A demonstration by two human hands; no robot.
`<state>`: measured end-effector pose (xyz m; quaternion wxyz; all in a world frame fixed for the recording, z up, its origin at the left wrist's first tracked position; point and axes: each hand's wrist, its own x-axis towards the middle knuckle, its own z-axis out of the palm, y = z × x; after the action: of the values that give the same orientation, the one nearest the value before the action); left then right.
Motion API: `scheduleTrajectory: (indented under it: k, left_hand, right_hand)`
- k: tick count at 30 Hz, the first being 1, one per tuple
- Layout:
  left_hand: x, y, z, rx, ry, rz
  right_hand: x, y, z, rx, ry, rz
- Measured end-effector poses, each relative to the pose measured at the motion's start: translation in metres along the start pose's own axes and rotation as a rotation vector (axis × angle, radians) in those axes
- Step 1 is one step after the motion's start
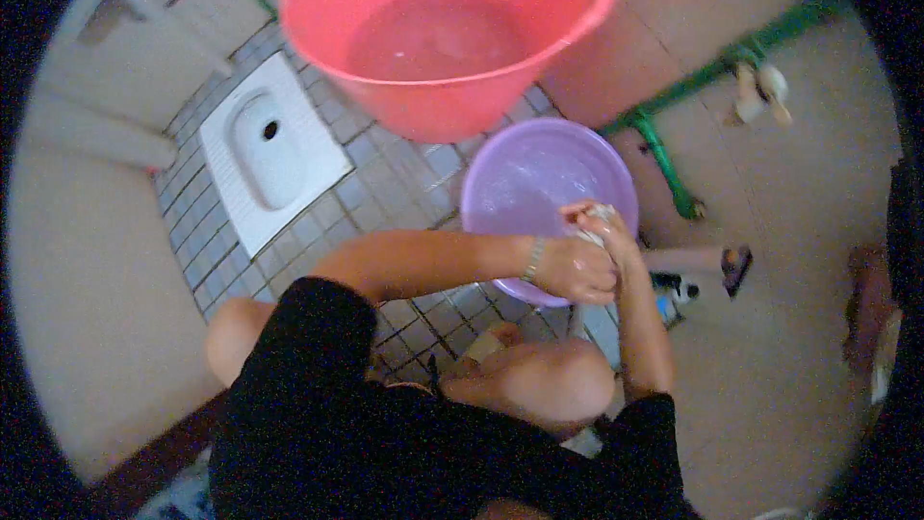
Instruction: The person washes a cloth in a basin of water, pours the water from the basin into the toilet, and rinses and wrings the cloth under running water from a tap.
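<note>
Over the right side of the purple basin, which holds water, my two hands are close together. My left hand, with a band on its wrist, is closed, its fingers wrapped round part of a whitish wet cloth. Just beyond it, my right hand grips the same cloth, and a bit of the cloth shows between its fingers. The cloth is small and mostly hidden by my hands.
A large pink tub with water stands behind the basin. A white squat toilet lies in the tiled floor at the left. Green pipes run along the right wall, and bottles stand right of the basin.
</note>
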<state>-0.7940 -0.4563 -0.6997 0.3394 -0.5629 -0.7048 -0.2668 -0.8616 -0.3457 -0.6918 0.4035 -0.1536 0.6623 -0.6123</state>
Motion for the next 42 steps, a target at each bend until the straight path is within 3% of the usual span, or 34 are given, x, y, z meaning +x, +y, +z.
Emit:
scheduleTrajectory:
  k: [1,2,4,6,8,11,13,15,17,20,23,25,26,27,29,32,36,37,40,42]
  left_hand:
    - [0.004,0.000,-0.010,-0.088,0.152,-0.038]
    - [0.002,-0.002,-0.012,-0.110,0.115,-0.095]
    - [-0.016,-0.009,-0.018,-0.093,0.042,-0.242]
    - [-0.021,-0.009,-0.026,-0.048,0.060,-0.570]
    - [-0.018,0.009,-0.031,-0.028,0.167,-1.069]
    - [-0.019,0.020,-0.020,-0.766,0.425,-1.177]
    - [0.008,0.021,-0.038,-1.470,0.809,-1.407]
    - [0.020,0.015,-0.037,-1.940,1.150,-1.441]
    - [0.025,-0.015,-0.026,-2.149,1.454,-1.327]
    - [0.056,-0.040,-0.023,-1.766,1.462,-1.399]
    - [0.087,-0.044,-0.030,-1.276,1.451,-1.192]
    - [0.115,-0.031,-0.040,-0.754,1.306,-1.086]
    - [0.122,-0.027,-0.043,-0.499,1.221,-1.016]
    - [0.120,-0.029,-0.044,-0.115,1.038,-0.802]
    - [0.113,-0.021,-0.045,-0.003,0.802,-0.648]
    - [0.101,-0.006,-0.048,-0.010,0.573,-0.446]
    - [0.083,-0.002,-0.040,0.021,0.387,-0.183]
    - [0.080,0.000,-0.040,0.004,0.358,-0.144]
    - [0.077,0.003,-0.051,-0.025,0.204,-0.064]
    - [0.081,0.003,-0.059,-0.032,0.175,-0.031]
  right_hand:
    - [-0.002,0.008,0.006,0.166,-0.001,-0.101]
    - [-0.008,0.002,0.020,0.446,-0.014,-0.063]
    - [-0.015,0.002,0.015,0.675,0.040,-0.070]
    - [-0.010,0.017,-0.005,0.577,0.172,-0.134]
    - [-0.004,0.009,-0.008,0.225,0.451,-0.300]
    - [-0.009,-0.018,0.001,-0.290,0.719,-0.631]
    - [-0.017,-0.038,0.011,-0.623,0.813,-0.846]
    - [-0.022,-0.044,0.022,-0.672,0.735,-1.006]
    - [-0.030,-0.055,0.039,-0.674,0.700,-1.079]
    - [-0.023,-0.064,0.029,-0.199,0.804,-1.050]
    - [-0.029,-0.092,0.037,0.259,0.867,-1.030]
    - [-0.029,-0.101,0.034,0.580,0.942,-0.954]
    - [-0.032,-0.101,0.029,0.691,0.866,-0.816]
    - [-0.038,-0.099,0.020,0.799,0.783,-0.675]
    - [-0.048,-0.096,0.014,0.981,0.545,-0.428]
    - [-0.050,-0.060,-0.007,1.132,0.092,-0.334]
    - [-0.034,-0.045,-0.009,0.956,-0.077,-0.146]
    - [-0.037,-0.050,-0.007,0.898,0.039,0.047]
    - [-0.038,-0.059,0.001,0.643,-0.092,0.149]
    - [-0.041,-0.077,0.010,0.499,0.017,0.310]
